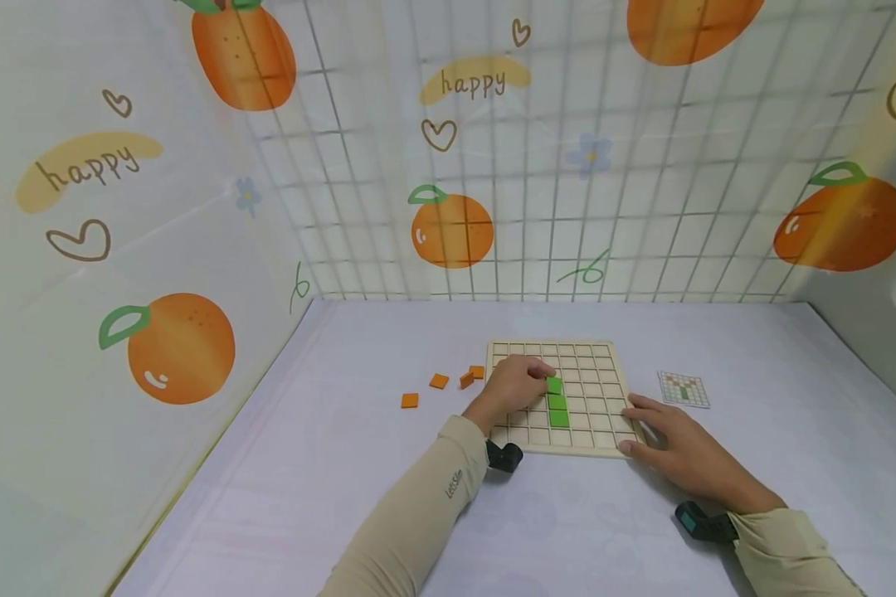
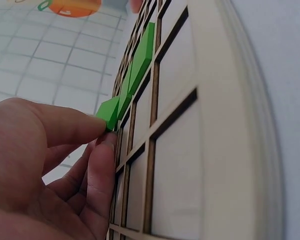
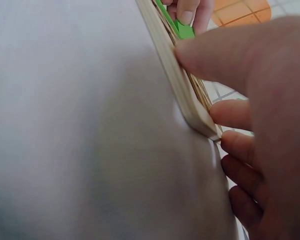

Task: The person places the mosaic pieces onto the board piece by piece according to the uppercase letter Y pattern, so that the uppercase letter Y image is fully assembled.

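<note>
In the head view a light wooden grid board (image 1: 592, 398) lies flat on the table. My left hand (image 1: 513, 383) reaches over it and pinches a green square tile (image 1: 554, 385) between thumb and fingers. The left wrist view shows that tile (image 2: 108, 112) tilted against the grid, at the end of a column with two more green tiles (image 2: 142, 60) set in the cells. My right hand (image 1: 672, 444) rests at the board's front right corner. Its thumb (image 3: 195, 54) lies on the board's edge, and the other fingers touch the side with loosely extended tips.
Several orange square tiles (image 1: 409, 400) lie left of the board, one of them leaning on edge. A small printed card (image 1: 684, 390) with a coloured grid pattern is to the right. A patterned curtain (image 1: 366, 215) surrounds the white table (image 1: 269, 497) at back and sides.
</note>
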The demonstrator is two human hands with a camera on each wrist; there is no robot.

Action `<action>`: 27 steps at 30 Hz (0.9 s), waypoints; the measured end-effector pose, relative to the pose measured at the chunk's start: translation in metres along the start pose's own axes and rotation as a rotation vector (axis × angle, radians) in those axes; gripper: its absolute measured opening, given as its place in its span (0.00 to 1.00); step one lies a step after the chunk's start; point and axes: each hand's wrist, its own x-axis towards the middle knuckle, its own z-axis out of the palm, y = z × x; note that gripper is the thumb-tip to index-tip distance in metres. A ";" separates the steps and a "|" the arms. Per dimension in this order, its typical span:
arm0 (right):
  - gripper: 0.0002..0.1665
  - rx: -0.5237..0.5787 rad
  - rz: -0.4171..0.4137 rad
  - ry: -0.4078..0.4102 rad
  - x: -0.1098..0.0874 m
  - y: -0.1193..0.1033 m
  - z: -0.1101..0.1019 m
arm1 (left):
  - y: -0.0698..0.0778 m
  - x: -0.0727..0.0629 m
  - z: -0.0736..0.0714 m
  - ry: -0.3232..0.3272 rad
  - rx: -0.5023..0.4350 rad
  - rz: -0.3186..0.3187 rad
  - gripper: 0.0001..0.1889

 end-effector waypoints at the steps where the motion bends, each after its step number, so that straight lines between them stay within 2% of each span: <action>1: 0.38 -0.001 -0.001 0.000 0.000 0.000 0.000 | 0.000 0.000 0.000 -0.001 0.003 0.001 0.14; 27: 0.38 -0.006 0.015 -0.002 0.000 0.003 0.002 | 0.001 0.001 0.001 -0.005 0.020 -0.012 0.13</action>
